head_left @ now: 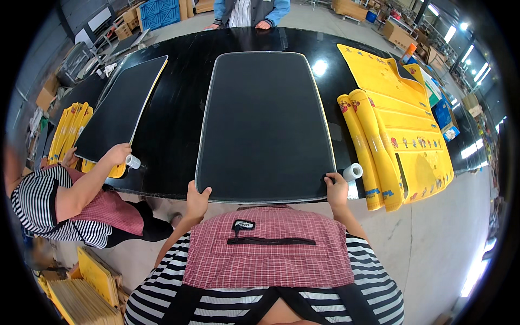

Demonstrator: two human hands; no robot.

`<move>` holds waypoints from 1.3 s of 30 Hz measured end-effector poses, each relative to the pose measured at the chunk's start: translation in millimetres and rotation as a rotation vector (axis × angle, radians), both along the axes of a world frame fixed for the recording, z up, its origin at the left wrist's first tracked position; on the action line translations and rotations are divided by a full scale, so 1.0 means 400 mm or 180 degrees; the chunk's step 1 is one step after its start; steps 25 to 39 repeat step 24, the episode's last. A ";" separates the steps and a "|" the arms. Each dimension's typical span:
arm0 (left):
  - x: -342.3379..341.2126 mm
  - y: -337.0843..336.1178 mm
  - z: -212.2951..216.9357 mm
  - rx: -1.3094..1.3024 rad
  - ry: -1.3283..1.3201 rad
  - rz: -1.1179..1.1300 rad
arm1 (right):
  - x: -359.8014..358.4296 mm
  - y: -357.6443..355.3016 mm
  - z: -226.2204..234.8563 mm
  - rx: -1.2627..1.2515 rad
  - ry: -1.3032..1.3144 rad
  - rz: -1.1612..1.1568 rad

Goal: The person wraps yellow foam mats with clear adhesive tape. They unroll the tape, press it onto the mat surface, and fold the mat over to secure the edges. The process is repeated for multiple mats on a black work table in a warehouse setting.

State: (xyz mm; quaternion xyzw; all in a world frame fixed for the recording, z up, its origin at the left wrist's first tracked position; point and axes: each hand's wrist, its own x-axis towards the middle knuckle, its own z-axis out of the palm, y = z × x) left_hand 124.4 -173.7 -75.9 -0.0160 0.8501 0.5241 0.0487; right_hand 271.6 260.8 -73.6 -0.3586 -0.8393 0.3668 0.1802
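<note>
A large black mat (265, 124) with rounded corners and a thin pale-yellow rim lies flat on the shiny black table (179, 103) in front of me. Its near left corner is pinched in my left hand (198, 199), thumb on top. At the near right corner, my right hand (337, 189) grips the edge the same way. The undersides of both hands' grips are hidden. Just right of my right hand stands a roll of clear tape (353, 172), beside two rolled yellow printed mats (368, 146).
Flat yellow printed mats (414, 114) pile at the right. On the left, a co-worker (81, 206) holds another black mat (122, 108), near a second tape roll (132, 161). Across the table another person (249, 13) rests hands on its edge. Stacked yellow-edged sheets (84, 292) stand lower left.
</note>
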 end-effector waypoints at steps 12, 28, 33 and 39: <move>0.066 0.017 0.041 0.3103 -0.2788 -0.0512 | 0.096 0.004 0.105 -0.3735 0.0119 0.1603; -0.154 0.269 0.121 -0.2044 0.2094 -0.1721 | -0.240 -0.064 0.118 0.1930 0.0080 0.2065; -0.154 0.269 0.121 -0.2044 0.2094 -0.1721 | -0.240 -0.064 0.118 0.1930 0.0080 0.2065; -0.154 0.269 0.121 -0.2044 0.2094 -0.1721 | -0.240 -0.064 0.118 0.1930 0.0080 0.2065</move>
